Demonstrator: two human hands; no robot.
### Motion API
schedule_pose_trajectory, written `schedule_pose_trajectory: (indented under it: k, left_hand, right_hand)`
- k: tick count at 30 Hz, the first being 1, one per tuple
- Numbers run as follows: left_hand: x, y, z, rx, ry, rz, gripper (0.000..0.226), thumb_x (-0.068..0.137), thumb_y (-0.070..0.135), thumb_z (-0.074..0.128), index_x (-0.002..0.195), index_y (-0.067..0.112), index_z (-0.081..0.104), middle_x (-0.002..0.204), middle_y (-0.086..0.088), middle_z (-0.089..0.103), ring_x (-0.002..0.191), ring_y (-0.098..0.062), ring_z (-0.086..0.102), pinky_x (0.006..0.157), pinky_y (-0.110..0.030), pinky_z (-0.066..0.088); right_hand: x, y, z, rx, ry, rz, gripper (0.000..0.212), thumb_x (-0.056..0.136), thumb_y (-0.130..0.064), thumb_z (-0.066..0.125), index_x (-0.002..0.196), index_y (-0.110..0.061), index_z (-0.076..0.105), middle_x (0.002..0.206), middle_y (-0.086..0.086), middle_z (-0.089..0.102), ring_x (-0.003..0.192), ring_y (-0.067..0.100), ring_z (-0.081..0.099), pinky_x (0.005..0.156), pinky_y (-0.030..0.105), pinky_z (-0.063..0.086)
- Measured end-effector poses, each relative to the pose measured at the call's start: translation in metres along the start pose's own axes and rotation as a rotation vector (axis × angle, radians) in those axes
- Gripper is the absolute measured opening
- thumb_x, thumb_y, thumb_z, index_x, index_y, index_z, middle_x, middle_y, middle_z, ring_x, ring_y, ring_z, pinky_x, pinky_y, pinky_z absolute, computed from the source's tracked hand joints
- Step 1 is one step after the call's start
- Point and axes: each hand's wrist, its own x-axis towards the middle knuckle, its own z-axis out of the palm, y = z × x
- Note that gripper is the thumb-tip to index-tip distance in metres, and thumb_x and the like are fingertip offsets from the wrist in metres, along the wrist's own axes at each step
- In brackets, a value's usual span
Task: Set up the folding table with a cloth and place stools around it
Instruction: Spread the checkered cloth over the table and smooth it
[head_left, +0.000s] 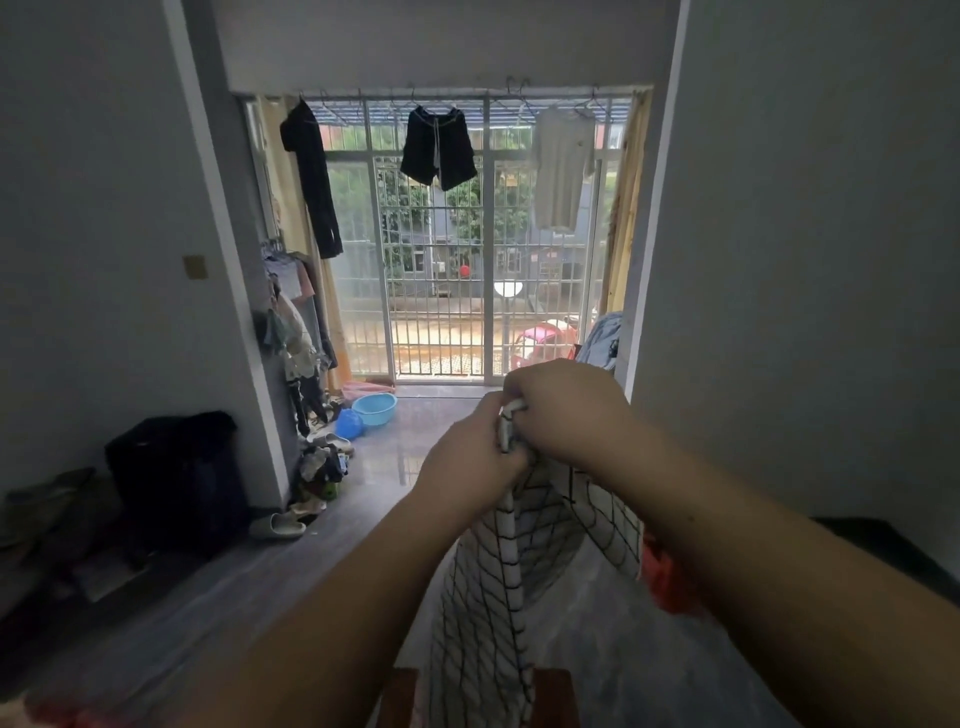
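While raised chest-high, left hand (470, 460) and right hand (563, 413), touching, pinch one edge of hanging checked cloth (488, 597).

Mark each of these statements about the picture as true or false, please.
1. Both hands grip the cloth at its top edge. True: the left hand and the right hand pinch it close together.
2. The cloth is plain white. False: it is white with a black grid.
3. The cloth lies spread flat on a table. False: it hangs down from the hands.
4. A blue basin stands on the floor near the barred window. True.
5. Black shorts hang at the window. True.
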Motion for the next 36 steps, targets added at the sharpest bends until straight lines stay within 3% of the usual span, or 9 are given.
schedule_pose_trajectory:
  k: [3,6,11,15,18,21,26,31,36]
  left_hand:
    - [-0.001,0.001,0.0,0.001,0.126,-0.025,0.012,0.094,0.037,0.053,0.102,0.031,0.058,0.085,0.01,0.065,0.081,-0.012,0.062,0.069,-0.032,0.048]
    - [-0.004,-0.003,-0.004,-0.062,0.191,-0.015,0.018,0.096,0.039,0.051,0.08,0.033,0.054,0.071,0.009,0.059,0.071,-0.009,0.057,0.061,-0.03,0.041]
    - [-0.01,-0.003,-0.012,-0.208,0.344,-0.06,0.022,0.1,0.042,0.05,0.082,0.03,0.056,0.072,0.01,0.062,0.069,-0.001,0.056,0.059,-0.027,0.038]
    - [-0.014,-0.001,-0.02,-0.318,0.425,-0.097,0.028,0.101,0.045,0.048,0.078,0.03,0.054,0.072,0.009,0.061,0.069,0.0,0.055,0.059,-0.026,0.039]
    - [-0.016,0.0,-0.023,-0.433,0.439,-0.101,0.02,0.101,0.036,0.052,0.083,0.029,0.059,0.078,0.007,0.064,0.078,-0.01,0.061,0.064,-0.025,0.045]
    - [-0.023,0.004,-0.027,-0.608,0.409,-0.119,0.011,0.098,0.032,0.056,0.092,0.031,0.065,0.088,0.004,0.072,0.088,-0.017,0.069,0.077,-0.042,0.059]
    - [-0.042,0.016,-0.035,-0.608,0.291,-0.04,0.013,0.098,0.024,0.057,0.097,0.033,0.066,0.094,0.008,0.075,0.091,-0.011,0.071,0.084,-0.042,0.059]
    - [-0.059,0.017,-0.04,-0.464,0.143,0.039,0.012,0.098,0.03,0.059,0.096,0.038,0.067,0.094,0.014,0.071,0.092,-0.006,0.067,0.089,-0.044,0.055]
    - [-0.074,0.006,-0.053,-0.381,-0.187,0.158,0.019,0.088,0.039,0.062,0.105,0.03,0.064,0.103,0.007,0.069,0.1,-0.011,0.065,0.092,-0.041,0.053]
  right_hand:
    - [-0.006,0.001,-0.001,0.093,0.049,0.0,0.019,0.088,-0.025,0.053,0.099,-0.034,0.065,0.093,-0.008,0.066,0.09,0.018,0.062,0.07,0.032,0.044]
    - [-0.017,0.007,0.009,0.299,0.163,0.028,0.015,0.09,-0.036,0.057,0.105,-0.037,0.061,0.102,-0.014,0.063,0.095,0.011,0.06,0.074,0.031,0.046]
    - [-0.056,-0.002,0.04,0.721,0.32,0.141,0.07,0.086,-0.034,0.07,0.145,-0.038,0.033,0.143,-0.016,0.039,0.13,0.007,0.044,0.105,0.032,0.042]
    - [-0.089,-0.024,0.065,0.838,0.474,0.251,0.058,0.087,-0.03,0.07,0.137,-0.033,0.042,0.129,-0.016,0.044,0.12,0.002,0.047,0.101,0.04,0.049]
    - [-0.103,-0.035,0.072,0.825,0.388,0.266,0.057,0.084,-0.042,0.069,0.133,-0.035,0.041,0.124,-0.018,0.044,0.118,0.003,0.046,0.102,0.037,0.046]
    - [-0.106,-0.036,0.066,0.785,0.244,0.297,0.075,0.077,-0.06,0.066,0.141,-0.045,0.028,0.134,-0.024,0.04,0.128,0.003,0.042,0.106,0.037,0.044]
    - [-0.103,-0.036,0.038,0.91,0.206,0.316,0.097,0.083,-0.037,0.066,0.151,-0.054,-0.002,0.127,-0.018,0.056,0.109,0.005,0.06,0.089,0.036,0.054]
    - [-0.09,-0.037,0.028,1.026,0.252,0.332,0.058,0.084,-0.009,0.055,0.128,-0.047,0.052,0.103,-0.015,0.067,0.092,0.007,0.064,0.078,0.033,0.055]
    - [-0.093,-0.03,0.034,0.931,0.368,0.325,0.043,0.084,-0.001,0.048,0.11,-0.028,0.069,0.094,-0.01,0.069,0.088,0.008,0.062,0.074,0.026,0.05]
